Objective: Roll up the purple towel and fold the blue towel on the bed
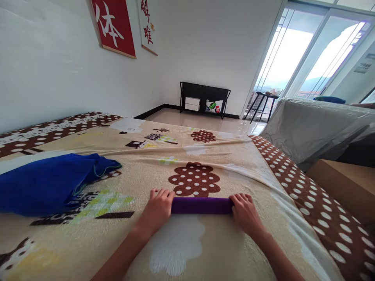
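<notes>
A purple cloth [202, 205], folded or rolled into a narrow strip, lies crosswise on the cream patterned blanket [216, 234]. My left hand [159, 205] is closed around its left end, fingers curled over the top. At the opposite end my right hand [244, 210] grips it in the same way. Between the two hands the strip looks straight and smooth. Just beyond it, a brown polka-dot flower shows in the blanket's print. To the left of my left hand lies a crumpled blue cloth [55, 181] with green edge stitching.
A cardboard box [345, 187] and a plastic-covered piece of furniture [316, 125] stand to the right of the bed. Farther back are a low black rack [205, 97] and a dark stool [262, 105] near the glass doors. A wall runs along the left.
</notes>
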`<state>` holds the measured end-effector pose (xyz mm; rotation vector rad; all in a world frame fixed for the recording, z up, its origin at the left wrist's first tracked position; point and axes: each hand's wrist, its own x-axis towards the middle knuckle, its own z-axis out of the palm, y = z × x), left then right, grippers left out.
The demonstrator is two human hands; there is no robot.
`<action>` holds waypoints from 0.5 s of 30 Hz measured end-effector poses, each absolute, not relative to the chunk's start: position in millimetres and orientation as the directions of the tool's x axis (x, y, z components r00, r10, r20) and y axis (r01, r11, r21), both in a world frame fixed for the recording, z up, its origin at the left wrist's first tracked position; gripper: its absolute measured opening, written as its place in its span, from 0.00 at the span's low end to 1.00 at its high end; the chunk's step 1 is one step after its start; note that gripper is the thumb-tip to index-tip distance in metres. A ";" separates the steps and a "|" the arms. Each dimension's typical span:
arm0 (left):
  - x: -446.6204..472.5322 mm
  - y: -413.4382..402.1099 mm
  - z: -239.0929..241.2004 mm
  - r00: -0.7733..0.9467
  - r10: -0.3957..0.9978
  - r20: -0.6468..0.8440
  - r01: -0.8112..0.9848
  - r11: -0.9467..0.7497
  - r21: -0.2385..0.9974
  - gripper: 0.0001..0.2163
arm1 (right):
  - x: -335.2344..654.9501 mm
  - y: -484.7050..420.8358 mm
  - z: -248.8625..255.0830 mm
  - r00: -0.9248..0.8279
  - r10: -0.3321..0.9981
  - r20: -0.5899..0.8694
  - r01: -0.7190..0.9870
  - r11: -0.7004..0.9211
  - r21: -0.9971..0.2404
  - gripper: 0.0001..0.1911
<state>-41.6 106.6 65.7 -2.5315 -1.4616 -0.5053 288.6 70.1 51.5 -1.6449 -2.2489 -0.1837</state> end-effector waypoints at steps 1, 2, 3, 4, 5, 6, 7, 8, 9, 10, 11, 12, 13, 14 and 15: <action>-26.9 109.6 66.6 0.490 0.791 0.367 0.847 -0.531 0.013 0.18 | 274.0 77.1 52.0 -0.296 0.890 0.346 0.933 0.348 -0.096 0.24; -12.5 110.8 65.3 0.525 0.772 0.358 0.824 -0.566 0.010 0.18 | 259.3 82.4 50.8 -0.338 0.878 0.340 0.917 0.388 -0.092 0.26; 0.3 110.7 62.1 0.560 0.752 0.346 0.800 -0.600 0.009 0.19 | 245.9 85.9 48.4 -0.381 0.863 0.332 0.898 0.431 -0.090 0.28; 9.7 109.9 57.4 0.588 0.736 0.335 0.779 -0.627 0.009 0.20 | 235.4 87.9 45.3 -0.420 0.848 0.323 0.879 0.469 -0.089 0.30; 14.5 109.1 51.9 0.606 0.725 0.326 0.765 -0.644 0.010 0.23 | 228.9 88.4 42.0 -0.449 0.836 0.316 0.863 0.497 -0.088 0.31; 14.0 108.5 46.4 0.615 0.721 0.321 0.759 -0.651 0.010 0.25 | 227.3 87.9 38.7 -0.466 0.829 0.310 0.854 0.513 -0.088 0.32; 8.1 108.5 41.5 0.616 0.721 0.317 0.758 -0.652 0.010 0.26 | 230.7 86.6 35.9 -0.472 0.827 0.307 0.851 0.518 -0.088 0.32; -2.6 109.1 37.4 0.616 0.722 0.315 0.759 -0.651 0.009 0.26 | 238.7 84.7 33.3 -0.469 0.829 0.305 0.853 0.515 -0.088 0.32; -16.7 110.4 34.3 0.612 0.726 0.314 0.763 -0.647 0.008 0.26 | 250.3 82.6 31.1 -0.460 0.834 0.304 0.858 0.506 -0.089 0.32; -32.8 112.1 32.2 0.603 0.733 0.315 0.770 -0.637 0.009 0.26 | 264.1 80.6 29.0 -0.445 0.842 0.304 0.867 0.490 -0.090 0.32; -49.1 114.2 30.9 0.589 0.743 0.317 0.782 -0.624 0.011 0.26 | 278.7 78.9 27.0 -0.423 0.853 0.306 0.878 0.469 -0.093 0.32; -64.0 116.6 30.0 0.574 0.754 0.321 0.793 -0.610 0.014 0.25 | 292.6 77.8 25.0 -0.400 0.863 0.308 0.889 0.447 -0.097 0.32; -76.5 119.3 29.6 0.561 0.762 0.323 0.801 -0.598 0.019 0.25 | 304.8 77.5 23.0 -0.380 0.872 0.308 0.898 0.427 -0.102 0.32; -86.0 122.1 29.3 0.555 0.767 0.324 0.806 -0.592 0.022 0.25 | 314.4 78.1 21.2 -0.366 0.879 0.307 0.904 0.414 -0.106 0.32; -92.3 125.1 29.2 0.555 0.767 0.321 0.805 -0.592 0.025 0.25 | 321.4 79.4 19.8 -0.360 0.883 0.302 0.907 0.407 -0.110 0.31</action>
